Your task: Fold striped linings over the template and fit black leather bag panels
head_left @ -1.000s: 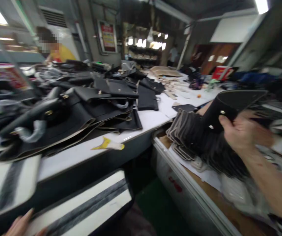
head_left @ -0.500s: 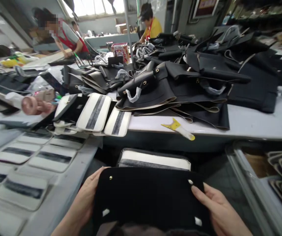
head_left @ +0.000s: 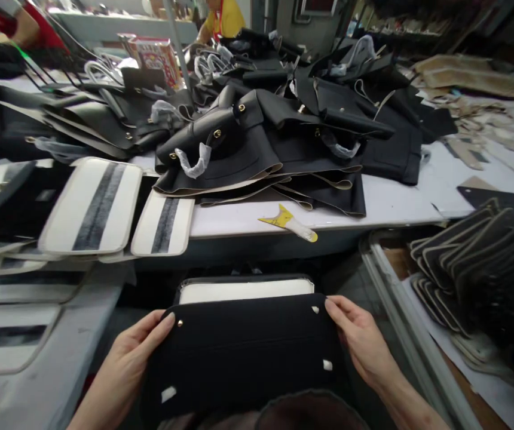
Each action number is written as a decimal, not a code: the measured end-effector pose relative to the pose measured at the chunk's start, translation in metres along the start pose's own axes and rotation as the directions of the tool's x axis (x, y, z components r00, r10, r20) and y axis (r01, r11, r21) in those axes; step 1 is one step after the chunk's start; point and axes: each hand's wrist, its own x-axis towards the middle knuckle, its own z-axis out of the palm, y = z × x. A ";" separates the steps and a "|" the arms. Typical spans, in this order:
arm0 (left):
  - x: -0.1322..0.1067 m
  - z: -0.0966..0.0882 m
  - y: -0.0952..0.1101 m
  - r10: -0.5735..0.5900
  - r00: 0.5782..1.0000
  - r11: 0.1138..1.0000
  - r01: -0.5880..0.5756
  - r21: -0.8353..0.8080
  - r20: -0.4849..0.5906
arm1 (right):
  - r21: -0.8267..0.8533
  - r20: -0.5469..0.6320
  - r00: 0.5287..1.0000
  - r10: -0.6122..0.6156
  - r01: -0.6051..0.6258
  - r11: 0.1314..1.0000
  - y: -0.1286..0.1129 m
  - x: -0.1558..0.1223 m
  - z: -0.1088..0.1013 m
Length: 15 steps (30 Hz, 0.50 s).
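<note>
Black panel (head_left: 248, 349), lower edge indistinct

From here the dark panel (head_left: 248, 349) looks matt and cloth-like, its stud (head_left: 180, 323) shiny gold metal. The black bags (head_left: 257, 140) have a smooth, leathery sheen, their handles (head_left: 196, 164) wrapped in crinkled clear plastic. White panels (head_left: 90, 206) carry rough, streaky dark stripes (head_left: 164, 224); the tabletop (head_left: 400, 206) is smooth, faintly glossy

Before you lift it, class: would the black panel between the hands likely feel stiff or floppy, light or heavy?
The black panel seems fairly stiff: its top edge runs nearly straight from left hand to right hand. It is probably light, being held near its upper corners.
</note>
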 end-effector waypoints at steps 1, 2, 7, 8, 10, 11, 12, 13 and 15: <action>0.003 0.000 0.001 -0.008 1.000 1.000 0.008 0.000 -0.005 | -0.022 -0.058 0.998 -0.029 0.027 0.999 0.002 0.006 -0.002; 0.005 -0.001 0.001 -0.013 1.000 1.000 0.013 -0.001 -0.016 | -0.049 -0.120 0.991 -0.062 0.056 0.997 0.005 0.013 -0.004; 0.019 -0.012 -0.005 -0.054 0.994 0.997 0.049 -0.052 -0.093 | -0.007 -0.086 0.996 -0.031 0.031 0.999 0.013 0.045 -0.001; 0.021 -0.015 -0.006 -0.067 0.992 0.996 0.060 -0.070 -0.109 | 0.036 -0.031 0.999 -0.013 0.014 0.999 0.014 0.048 0.002; 0.022 -0.016 -0.007 -0.086 0.986 0.992 0.071 -0.106 -0.144 | 0.109 0.041 0.999 -0.005 0.000 0.994 0.016 0.051 0.010; 0.022 -0.015 -0.007 -0.092 0.982 0.990 0.073 -0.119 -0.168 | 0.131 0.053 0.999 -0.004 -0.002 0.991 0.017 0.050 0.014; 0.021 -0.013 -0.007 -0.096 0.976 0.989 0.071 -0.129 -0.197 | 0.140 0.048 0.999 -0.001 -0.006 0.990 0.018 0.049 0.017; 0.019 -0.011 -0.006 -0.099 0.969 0.989 0.069 -0.134 -0.227 | 0.142 0.036 0.999 0.005 -0.010 0.990 0.019 0.048 0.020; 0.016 -0.005 -0.003 -0.106 0.960 0.989 0.074 -0.131 -0.259 | 0.132 0.011 1.000 0.017 -0.018 0.991 0.021 0.048 0.023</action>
